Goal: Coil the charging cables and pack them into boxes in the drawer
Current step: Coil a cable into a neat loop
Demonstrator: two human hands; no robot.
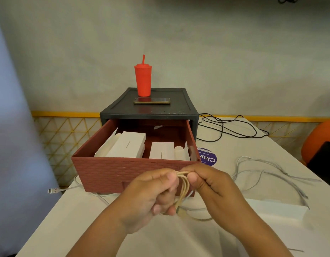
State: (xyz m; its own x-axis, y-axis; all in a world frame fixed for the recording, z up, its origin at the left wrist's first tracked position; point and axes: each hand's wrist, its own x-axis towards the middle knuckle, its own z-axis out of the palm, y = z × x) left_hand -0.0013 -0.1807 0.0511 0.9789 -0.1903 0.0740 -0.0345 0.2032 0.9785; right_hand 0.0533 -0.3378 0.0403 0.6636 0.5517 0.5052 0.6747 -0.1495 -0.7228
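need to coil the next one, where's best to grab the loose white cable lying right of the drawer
Probably pinch the loose white cable near its end by the white box, coming from above: it lies flat in open loops on the table, so an end should pull free without tangling.

A red tumbler point(143, 80) with lid and straw stands upright well beyond the fingers point(168, 178), on the dark cabinet top point(123, 106). A phone point(151, 101) lies flat just in front of the tumbler. A round purple sticker point(209, 157) lies on the white table point(179, 238), near the fingers and beyond them to the right. Yellow mesh fencing point(64, 134) runs behind the table, off to their left. An orange rounded object point(318, 138) sits far right.
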